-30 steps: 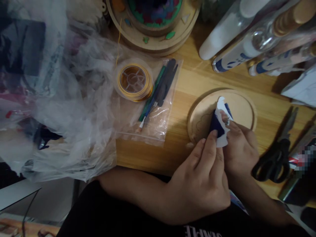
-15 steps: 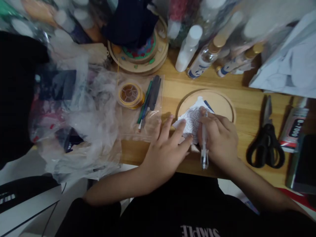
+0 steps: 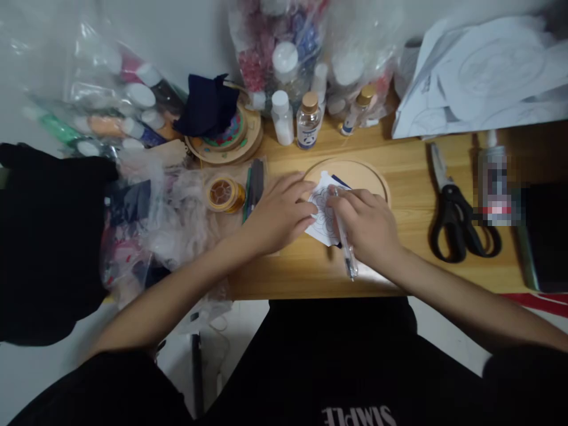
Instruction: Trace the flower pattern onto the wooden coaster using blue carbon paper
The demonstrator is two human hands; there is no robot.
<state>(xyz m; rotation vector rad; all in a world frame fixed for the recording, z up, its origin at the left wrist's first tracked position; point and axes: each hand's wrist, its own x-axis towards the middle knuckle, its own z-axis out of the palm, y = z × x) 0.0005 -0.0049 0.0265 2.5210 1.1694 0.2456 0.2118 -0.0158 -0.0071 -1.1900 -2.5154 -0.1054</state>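
A clear-barrelled pen (image 3: pixel 347 251) is gripped in my right hand (image 3: pixel 370 225), its upper end slanting down toward me. The hand rests over the right part of a white paper (image 3: pixel 325 204) printed with a flower-like line pattern. Fingers of my left hand (image 3: pixel 281 210) lie apart along the paper's left edge, holding nothing. A strip of dark navy material (image 3: pixel 341 181) peeks out from beneath the paper. Both lie on a round wooden board with a raised rim (image 3: pixel 375 177). My right fingers hide the pen's tip and part of the pattern.
Black-handled scissors (image 3: pixel 457 219) and a glue tube (image 3: pixel 494 183) lie to the right, beside a dark device (image 3: pixel 548 236). At left are a spool of golden thread (image 3: pixel 224 195) and crumpled plastic bags (image 3: pixel 177 219). Small bottles (image 3: pixel 308 121) and paper sheets (image 3: pixel 479 77) stand behind.
My left hand has moved from the paper's lower left to its left side. My right hand keeps hold of the pen over the paper. The camera view has shifted, showing more of the back.
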